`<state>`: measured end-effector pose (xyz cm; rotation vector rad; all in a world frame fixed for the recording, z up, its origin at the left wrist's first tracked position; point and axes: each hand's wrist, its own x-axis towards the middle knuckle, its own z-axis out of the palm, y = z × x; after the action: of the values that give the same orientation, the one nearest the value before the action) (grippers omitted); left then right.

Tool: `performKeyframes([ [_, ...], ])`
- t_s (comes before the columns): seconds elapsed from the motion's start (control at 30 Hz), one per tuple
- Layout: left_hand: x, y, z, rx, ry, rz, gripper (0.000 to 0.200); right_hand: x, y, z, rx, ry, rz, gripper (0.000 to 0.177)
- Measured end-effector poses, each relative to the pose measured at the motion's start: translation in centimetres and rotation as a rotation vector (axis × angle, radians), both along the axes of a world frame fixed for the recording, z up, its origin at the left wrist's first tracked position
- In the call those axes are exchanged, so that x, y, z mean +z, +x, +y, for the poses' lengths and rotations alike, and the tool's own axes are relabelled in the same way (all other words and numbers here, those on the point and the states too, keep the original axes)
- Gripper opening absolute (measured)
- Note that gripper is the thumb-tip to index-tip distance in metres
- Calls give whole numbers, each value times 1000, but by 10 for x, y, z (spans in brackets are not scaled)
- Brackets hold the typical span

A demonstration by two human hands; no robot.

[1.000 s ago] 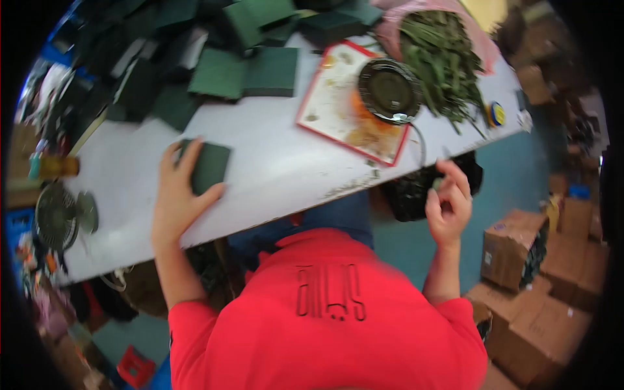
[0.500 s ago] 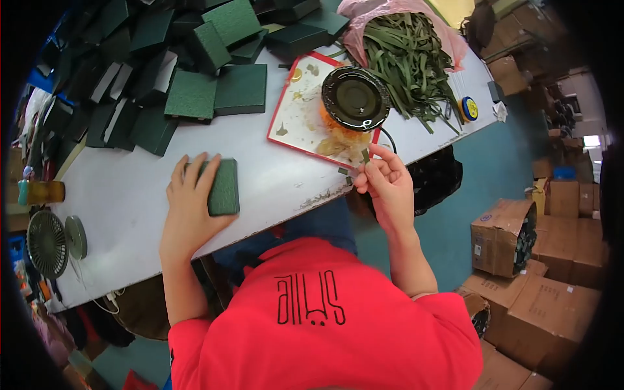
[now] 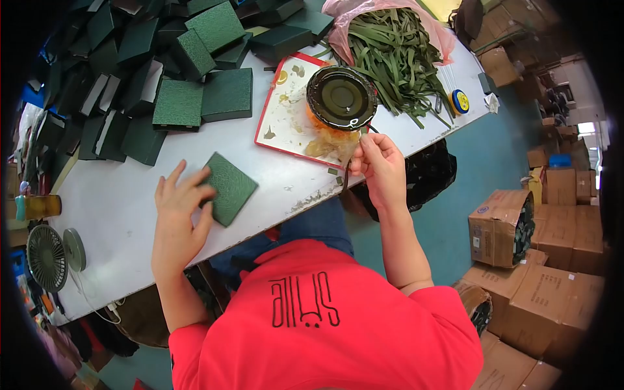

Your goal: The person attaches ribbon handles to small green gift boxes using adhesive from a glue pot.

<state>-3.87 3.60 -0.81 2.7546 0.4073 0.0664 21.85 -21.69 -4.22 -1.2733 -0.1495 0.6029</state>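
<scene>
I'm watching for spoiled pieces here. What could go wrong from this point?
The right hand pinches a strip right at the table edge; dropped, it could fall to the floor. The left hand only fingers the green box, which may slide. The smeared board could soil either.

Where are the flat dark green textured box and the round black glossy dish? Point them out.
Flat dark green textured box point(image 3: 235, 185): head view, bare top face.
Round black glossy dish point(image 3: 341, 97): head view, its centre.

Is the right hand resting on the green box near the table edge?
No, the left hand touches the green box, while the right hand is closed over by the tray.
</scene>
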Motion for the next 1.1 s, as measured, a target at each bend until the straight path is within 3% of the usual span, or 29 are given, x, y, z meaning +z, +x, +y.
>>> performKeyframes([
  [0.1,-5,21,-30,299,-83,-184,69,3,3,4,3,-29,-5,18],
  [0.2,-14,28,-41,219,-38,-110,96,0,6,7,3,-36,13,18],
  [0.4,-19,27,-36,97,7,-214,101,-7,10,10,-11,-34,20,19],
  [0.5,-9,30,-34,-60,1,-102,105,-9,10,11,-11,-35,33,19],
  [0.7,-14,31,-39,-3,-81,-95,108,-7,13,10,-5,7,94,16],
  [0.9,-19,34,-35,11,-126,-144,110,11,-14,3,-19,14,-25,14],
  [1.1,-9,39,-32,-147,-499,-381,107,29,-53,1,470,-50,8,11],
])
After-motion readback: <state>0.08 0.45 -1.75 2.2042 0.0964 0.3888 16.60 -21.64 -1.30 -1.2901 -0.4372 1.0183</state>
